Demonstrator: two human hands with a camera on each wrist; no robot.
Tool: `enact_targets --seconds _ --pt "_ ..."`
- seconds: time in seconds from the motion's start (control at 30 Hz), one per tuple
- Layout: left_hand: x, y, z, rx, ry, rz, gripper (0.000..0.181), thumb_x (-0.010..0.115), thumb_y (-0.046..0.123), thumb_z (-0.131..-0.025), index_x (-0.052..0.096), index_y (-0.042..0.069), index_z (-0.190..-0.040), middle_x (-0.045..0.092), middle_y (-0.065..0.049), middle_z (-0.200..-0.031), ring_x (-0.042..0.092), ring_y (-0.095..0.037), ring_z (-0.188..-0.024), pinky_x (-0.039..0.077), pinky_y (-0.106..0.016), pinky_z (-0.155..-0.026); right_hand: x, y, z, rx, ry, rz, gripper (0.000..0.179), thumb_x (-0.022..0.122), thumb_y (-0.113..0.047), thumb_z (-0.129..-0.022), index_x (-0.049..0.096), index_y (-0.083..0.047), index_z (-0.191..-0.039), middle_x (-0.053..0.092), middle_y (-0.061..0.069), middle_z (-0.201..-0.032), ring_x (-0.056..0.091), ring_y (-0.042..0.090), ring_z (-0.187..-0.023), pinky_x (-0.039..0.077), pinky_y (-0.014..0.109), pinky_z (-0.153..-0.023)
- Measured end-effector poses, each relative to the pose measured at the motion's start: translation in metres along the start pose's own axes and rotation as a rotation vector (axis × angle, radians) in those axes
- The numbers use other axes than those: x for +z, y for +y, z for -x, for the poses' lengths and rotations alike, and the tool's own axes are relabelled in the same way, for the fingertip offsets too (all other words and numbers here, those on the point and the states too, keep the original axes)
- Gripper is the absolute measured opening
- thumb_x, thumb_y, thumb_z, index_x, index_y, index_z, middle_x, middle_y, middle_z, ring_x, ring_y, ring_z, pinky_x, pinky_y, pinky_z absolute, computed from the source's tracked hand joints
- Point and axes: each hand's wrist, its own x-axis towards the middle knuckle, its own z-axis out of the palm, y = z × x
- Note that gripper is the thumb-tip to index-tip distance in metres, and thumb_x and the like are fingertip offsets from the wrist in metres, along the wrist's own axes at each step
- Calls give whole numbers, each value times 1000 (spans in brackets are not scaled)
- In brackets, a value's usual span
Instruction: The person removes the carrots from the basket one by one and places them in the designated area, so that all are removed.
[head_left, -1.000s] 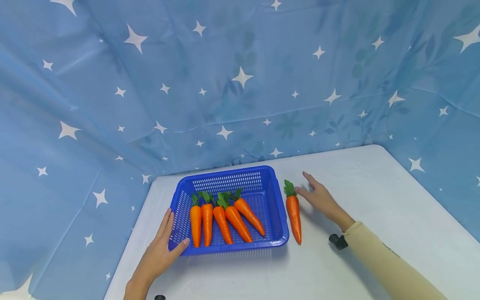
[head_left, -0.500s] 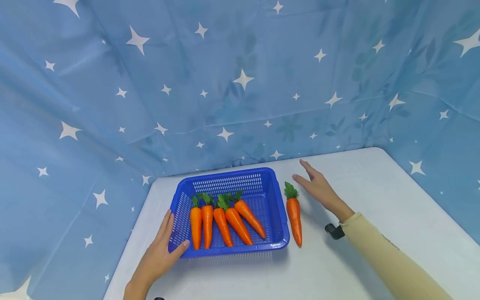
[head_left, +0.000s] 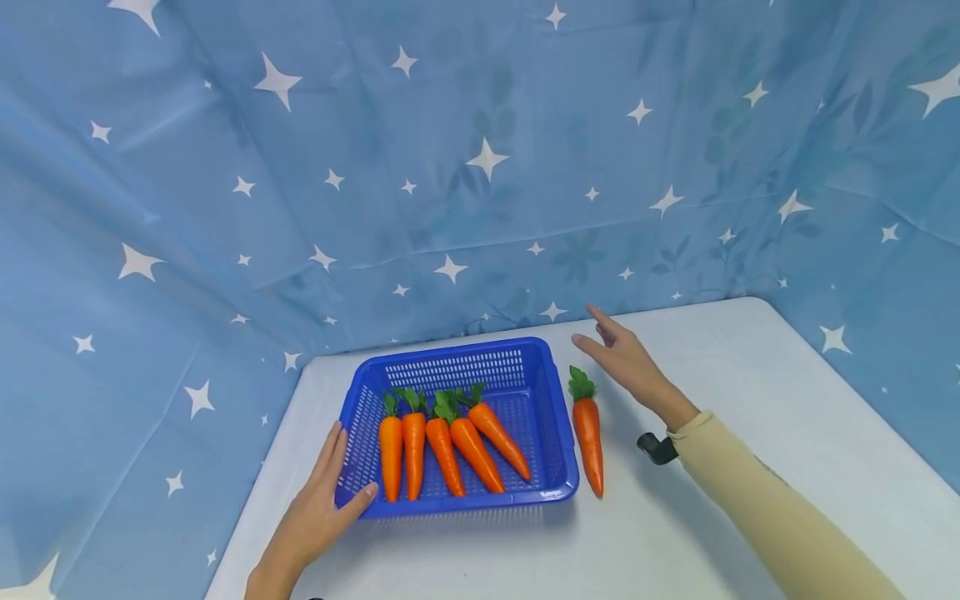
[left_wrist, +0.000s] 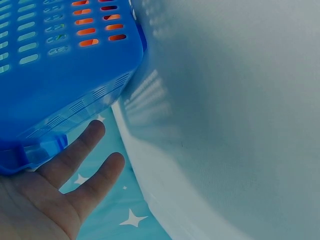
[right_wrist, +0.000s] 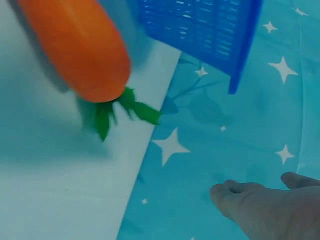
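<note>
A blue plastic basket [head_left: 480,497] with slotted walls sits on the table, holding several orange carrots [head_left: 444,457] with green tops, laid side by side. My left hand [head_left: 313,507] is at its left front corner, fingers extended along the outer wall and thumb at the front rim. In the left wrist view, two straight fingers [left_wrist: 92,187] show beside the basket's wall. One more carrot [head_left: 588,446] lies on the table just right of the basket, leaves toward the back. Beyond those leaves, my right hand [head_left: 632,367] hovers with fingers extended, holding nothing.
A white-covered table [head_left: 720,367] carries everything. Behind it and along the sides hangs a blue curtain [head_left: 525,208] with white stars. A small black device [head_left: 657,448] shows under the right wrist, beside the beige sleeve [head_left: 772,508].
My right hand has moved up and to the left, away from the single carrot toward the table's back edge. My left hand, the basket and the carrots stay in place.
</note>
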Motion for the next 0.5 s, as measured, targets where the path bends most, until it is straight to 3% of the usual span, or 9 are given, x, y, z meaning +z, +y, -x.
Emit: enact_targets --seconds 0.5 --pt "0 0 -1 -7 -8 6 106 60 62 -100 5 9 -173 0 -18 -179 21 -53 -156 33 -78 -108 19 -42 -16 -65 -38 -80 77 63 -36 -109 26 -10 -171 23 19 -175 26 44 -159 29 62 -123"
